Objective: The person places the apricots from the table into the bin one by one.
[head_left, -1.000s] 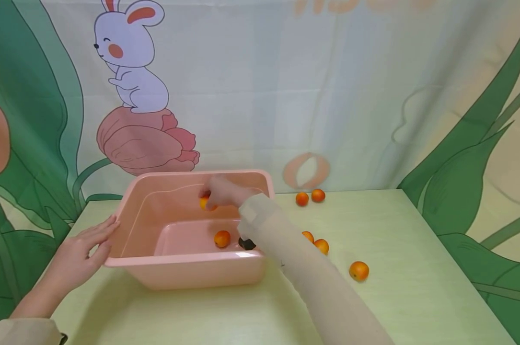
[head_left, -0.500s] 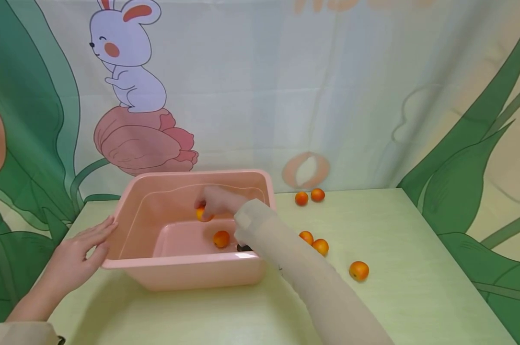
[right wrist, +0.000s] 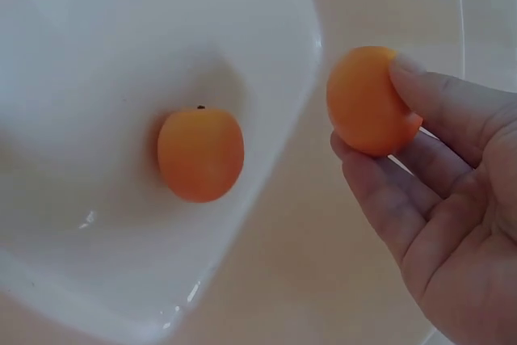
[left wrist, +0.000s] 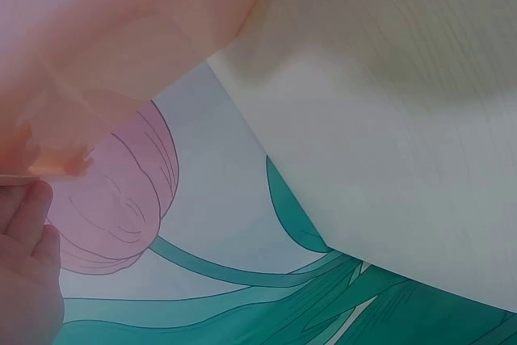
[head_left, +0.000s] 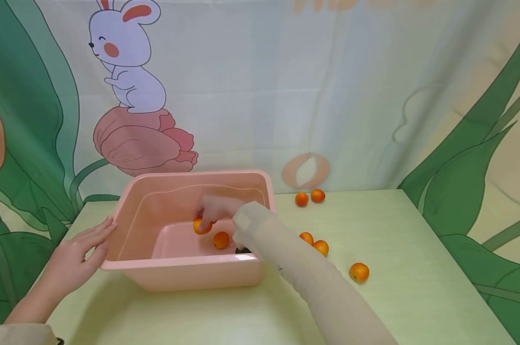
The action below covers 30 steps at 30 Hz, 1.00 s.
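A pink plastic basin [head_left: 173, 275] stands on the table, left of the middle in the head view. Inside it, my right hand [head_left: 218, 207] pinches a smooth, round, orange-coloured fruit [right wrist: 363, 107] between thumb and fingers, above the basin floor. A second fruit of the same look [right wrist: 200, 155], with a small dark stem spot, lies on that floor close by. My left hand [head_left: 76, 258] rests against the basin's left rim with its fingers fairly straight; the left wrist view has only part of this hand [left wrist: 28, 264] at the rim.
Right of the basin on the pale green table [head_left: 415, 287] lie more orange fruits: a single one [head_left: 359, 272], a pair [head_left: 321, 247] partly behind the right sleeve, and two at the back [head_left: 302, 199]. A printed curtain [head_left: 242, 96] hangs behind.
My right hand has lowered the held fruit from near the basin's back wall toward its floor, slightly leftward. The left hand stays at the rim.
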Tool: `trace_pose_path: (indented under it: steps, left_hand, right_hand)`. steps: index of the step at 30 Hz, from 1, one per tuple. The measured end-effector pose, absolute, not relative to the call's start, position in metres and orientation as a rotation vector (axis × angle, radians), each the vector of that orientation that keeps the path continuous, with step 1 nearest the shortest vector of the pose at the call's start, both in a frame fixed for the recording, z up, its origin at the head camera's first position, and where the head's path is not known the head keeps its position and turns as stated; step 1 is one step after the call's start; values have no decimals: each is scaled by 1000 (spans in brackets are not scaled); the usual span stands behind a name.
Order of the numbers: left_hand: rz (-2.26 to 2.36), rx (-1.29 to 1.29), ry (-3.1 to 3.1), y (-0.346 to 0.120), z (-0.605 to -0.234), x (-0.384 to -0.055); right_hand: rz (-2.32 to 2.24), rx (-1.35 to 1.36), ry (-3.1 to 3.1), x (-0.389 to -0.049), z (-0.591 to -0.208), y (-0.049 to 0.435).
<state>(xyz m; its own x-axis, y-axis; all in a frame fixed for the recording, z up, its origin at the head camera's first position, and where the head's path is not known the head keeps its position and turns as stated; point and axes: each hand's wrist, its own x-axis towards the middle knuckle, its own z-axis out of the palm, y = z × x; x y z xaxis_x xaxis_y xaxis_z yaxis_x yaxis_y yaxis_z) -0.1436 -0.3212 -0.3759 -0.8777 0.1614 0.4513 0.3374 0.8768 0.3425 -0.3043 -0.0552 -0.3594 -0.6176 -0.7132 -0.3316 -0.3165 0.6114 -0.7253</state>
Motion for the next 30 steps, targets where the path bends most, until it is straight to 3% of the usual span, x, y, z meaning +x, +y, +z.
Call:
trace_pose_path:
  steps: [13,21,30]
  left_hand:
    - [-583,-363,-2640,-322,-376,-144]
    - [-584,-361,-2652,-322,-377,-144]
    - [-575,-362,-2633,-321,-375,-143]
  right_hand:
    - [-865,-565,2170,-293,-355,-57]
    - [-1182,-121,1987,-270,-340,-44]
    - [-798,-700,2179,-297,-354,-57]
